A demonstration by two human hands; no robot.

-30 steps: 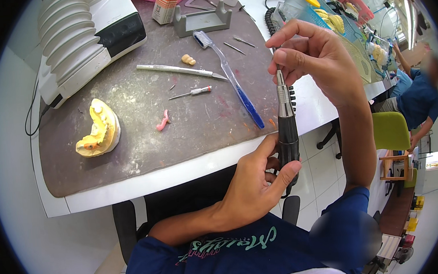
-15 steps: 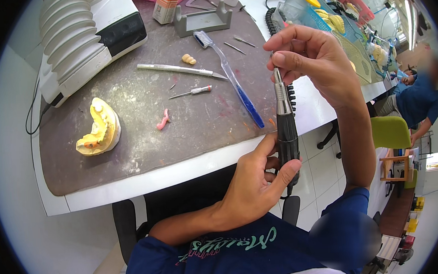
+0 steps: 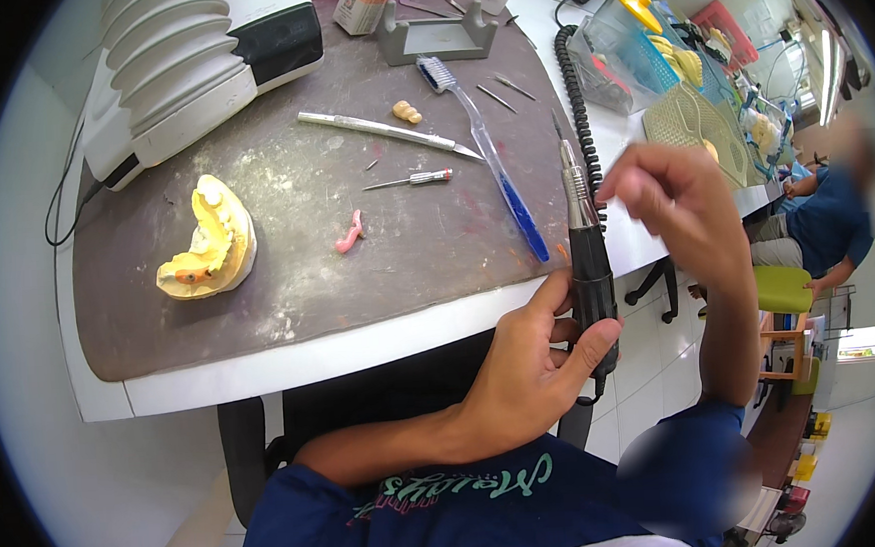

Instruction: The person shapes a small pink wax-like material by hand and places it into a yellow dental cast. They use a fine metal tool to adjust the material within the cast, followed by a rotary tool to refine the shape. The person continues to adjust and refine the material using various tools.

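My left hand (image 3: 543,367) is wrapped around the black body of a rotary handpiece (image 3: 590,274), held upright off the table's near edge. A thin pointed bur (image 3: 560,128) sticks up from its metal nose. Just right of that nose is my right hand (image 3: 679,209), blurred by motion, fingers loosely bent and apart, with nothing visible in them. A clear and blue toothbrush (image 3: 496,165) lies left of the handpiece. Beyond it are a craft knife (image 3: 389,133), a small screwdriver (image 3: 414,180), a curved pink piece (image 3: 351,233) and a yellow dental model (image 3: 220,242).
A white machine with a ribbed hose (image 3: 179,64) stands at the far left. At the back are a grey holder (image 3: 440,41) and an orange-white box (image 3: 366,5). A coiled black cord (image 3: 577,94) runs near baskets (image 3: 694,122) on the right. Another person (image 3: 832,209) sits beyond.
My right hand has let go of the bur and moved down and right, beside the metal nose. The left hand keeps its grip on the handpiece. The whole view has shifted slightly.
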